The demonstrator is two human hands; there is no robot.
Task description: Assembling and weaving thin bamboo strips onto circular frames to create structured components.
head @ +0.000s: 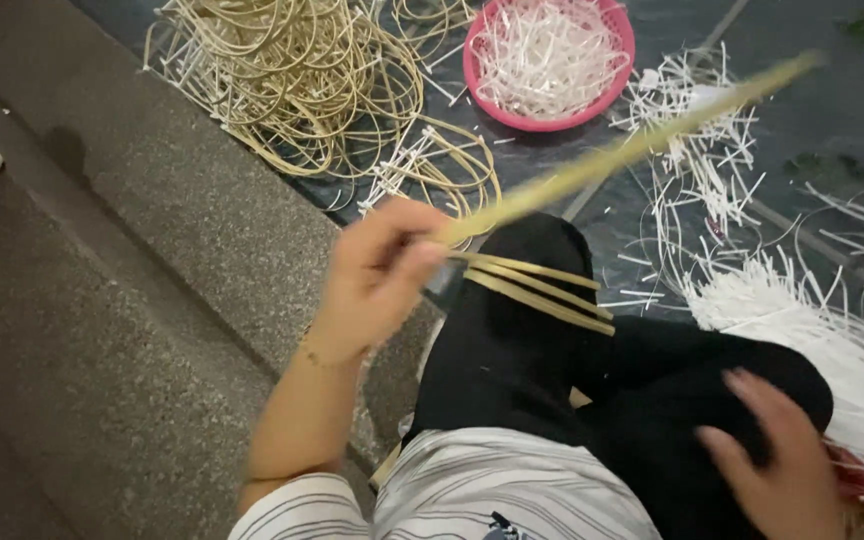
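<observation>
My left hand was closed around a long pale bamboo strip, pinching it near one end so that the rest of it ran away from my fingers, up and to the right, out over the dark sheet on the ground. The strip looked blurred along its length. Just under that hand, a few shorter split strips fanned out to the right across my knee, which was covered by black cloth; I could not tell whether my fingers were also gripping those.

My right hand lay well apart from the left, lower and to the right, fingers loosely spread and flat on the black cloth, clamped on nothing. Right beside it, further to the right, sat a heap of thin white shavings that trailed away over the sheet.

Beyond my left hand, a tangled pile of coiled yellowish strips rested at the edge of the sheet. To the right of that pile, past the far part of the strip I held, stood a pink basin filled with more white shavings. To the left of my left arm ran a grey stone step.
</observation>
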